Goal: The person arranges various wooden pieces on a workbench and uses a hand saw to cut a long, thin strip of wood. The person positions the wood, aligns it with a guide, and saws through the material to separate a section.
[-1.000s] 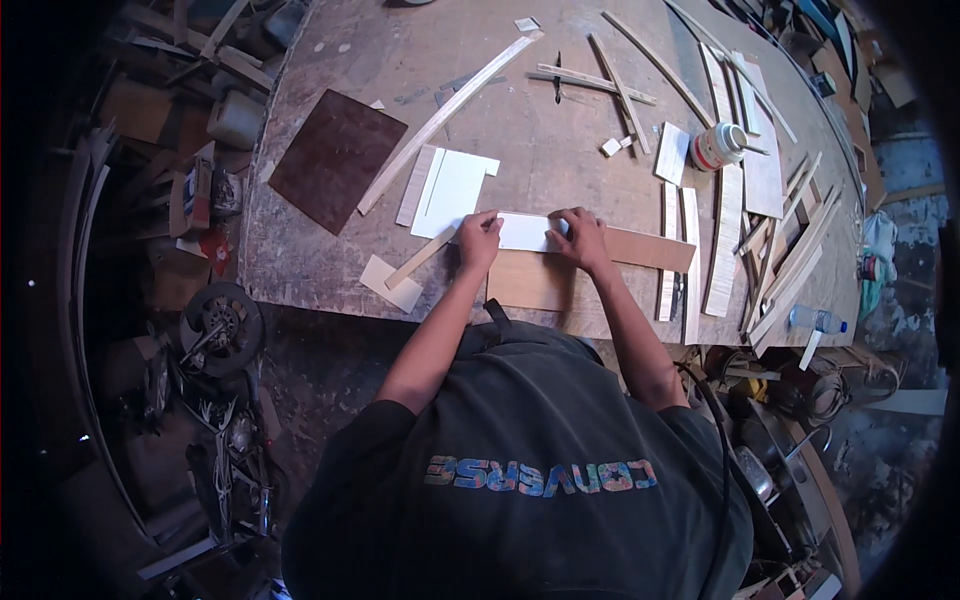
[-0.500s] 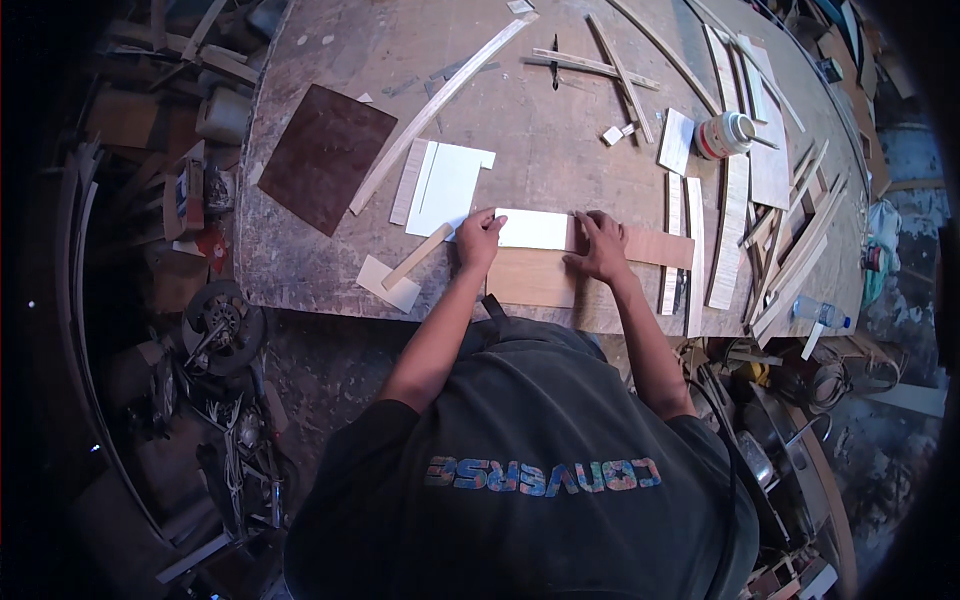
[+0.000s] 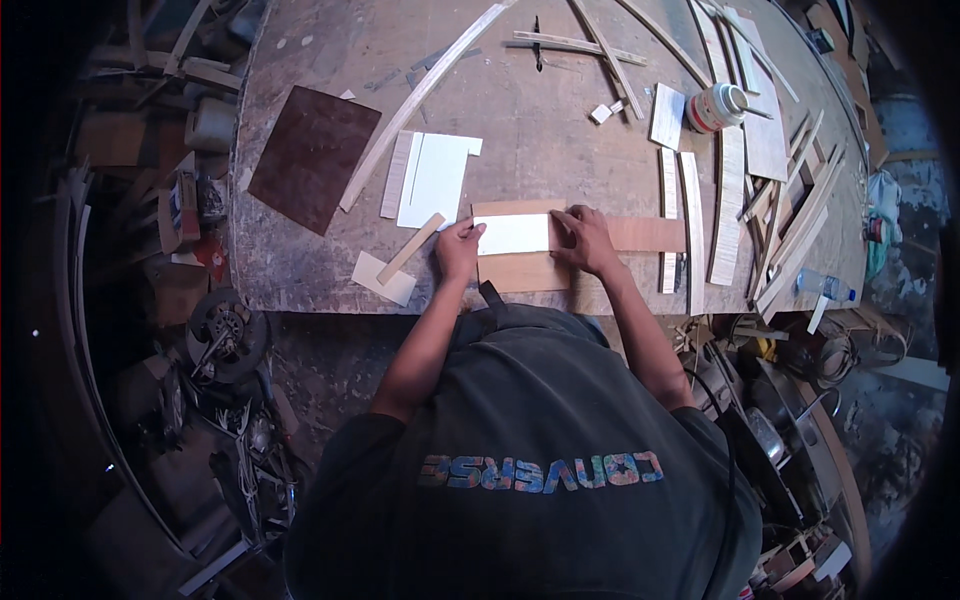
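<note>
A white rectangular piece (image 3: pixel 513 234) lies across a light-brown wooden panel (image 3: pixel 525 274) at the near edge of the workbench. My left hand (image 3: pixel 459 248) pinches its left end between thumb and fingers. At its right end, my right hand (image 3: pixel 586 240) spans the width with bent fingers, thumb at the near side. From under that hand a reddish-brown wood strip (image 3: pixel 647 235) runs off to the right. Whether strip and white piece are joined is hidden by the fingers. The panel shows both beyond and on the near side of the white piece.
On the workbench (image 3: pixel 330 270) lie a dark brown square sheet (image 3: pixel 314 158), a notched white sheet (image 3: pixel 437 180) and a small wooden stick (image 3: pixel 410 249). Rightward are long wood strips (image 3: pixel 729 220), a white can (image 3: pixel 716 107) and a plastic bottle (image 3: pixel 824 285).
The white piece has slid toward me over the panel, uncovering a band of panel along its far side. Both hands moved with it. The whole view has shifted slightly.
</note>
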{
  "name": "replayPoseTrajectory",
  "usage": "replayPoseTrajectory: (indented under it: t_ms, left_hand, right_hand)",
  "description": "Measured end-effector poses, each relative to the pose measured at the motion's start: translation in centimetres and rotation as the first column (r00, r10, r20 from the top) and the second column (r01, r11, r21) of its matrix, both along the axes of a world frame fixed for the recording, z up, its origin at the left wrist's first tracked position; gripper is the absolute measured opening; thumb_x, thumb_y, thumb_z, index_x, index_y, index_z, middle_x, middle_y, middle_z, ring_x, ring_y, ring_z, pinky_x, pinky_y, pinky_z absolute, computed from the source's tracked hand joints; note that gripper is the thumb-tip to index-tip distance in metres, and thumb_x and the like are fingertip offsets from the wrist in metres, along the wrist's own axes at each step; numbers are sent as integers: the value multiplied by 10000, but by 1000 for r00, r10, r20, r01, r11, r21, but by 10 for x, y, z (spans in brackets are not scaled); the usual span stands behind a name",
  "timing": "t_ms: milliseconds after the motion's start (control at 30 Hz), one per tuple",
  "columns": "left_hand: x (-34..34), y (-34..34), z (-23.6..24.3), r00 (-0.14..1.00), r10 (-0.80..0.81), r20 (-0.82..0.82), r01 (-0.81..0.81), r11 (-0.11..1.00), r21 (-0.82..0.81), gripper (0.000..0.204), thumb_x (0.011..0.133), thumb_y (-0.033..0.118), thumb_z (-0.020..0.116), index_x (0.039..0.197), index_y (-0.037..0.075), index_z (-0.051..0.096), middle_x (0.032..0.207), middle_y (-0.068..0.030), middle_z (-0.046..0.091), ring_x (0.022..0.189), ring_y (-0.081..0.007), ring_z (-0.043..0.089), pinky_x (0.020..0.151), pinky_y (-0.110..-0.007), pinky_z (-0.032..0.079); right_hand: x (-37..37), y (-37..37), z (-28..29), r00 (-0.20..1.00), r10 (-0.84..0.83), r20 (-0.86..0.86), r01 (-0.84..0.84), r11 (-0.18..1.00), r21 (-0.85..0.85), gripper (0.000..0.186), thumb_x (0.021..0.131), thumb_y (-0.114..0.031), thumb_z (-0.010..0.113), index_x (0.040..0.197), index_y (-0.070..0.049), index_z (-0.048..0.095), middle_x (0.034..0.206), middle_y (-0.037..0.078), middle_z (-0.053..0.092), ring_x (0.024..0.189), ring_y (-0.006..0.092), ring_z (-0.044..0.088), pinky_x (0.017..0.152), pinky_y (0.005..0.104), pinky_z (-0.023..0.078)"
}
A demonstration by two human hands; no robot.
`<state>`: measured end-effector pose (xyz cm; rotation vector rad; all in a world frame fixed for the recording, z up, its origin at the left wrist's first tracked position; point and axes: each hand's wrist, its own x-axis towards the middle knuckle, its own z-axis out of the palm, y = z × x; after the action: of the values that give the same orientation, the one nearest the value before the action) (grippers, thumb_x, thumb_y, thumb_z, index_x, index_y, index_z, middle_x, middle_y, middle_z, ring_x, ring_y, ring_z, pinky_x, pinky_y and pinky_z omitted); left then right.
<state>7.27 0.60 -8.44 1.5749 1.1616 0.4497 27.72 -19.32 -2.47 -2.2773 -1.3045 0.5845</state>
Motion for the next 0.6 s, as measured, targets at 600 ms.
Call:
replayPoseTrajectory:
  t_ms: [600]
  left_hand:
    - [-50,36,16,978,182,-97,-171,979,115,304,796,92,827,1028,-81,733,884,-168,762,753,-170,722,702,-274,551]
  right_hand:
    - [-25,64,-7,991,128,-48,-121,984,130,774,639,-341,878,1344,-162,612,1427,263,431,1348,446,387,1145,490,352]
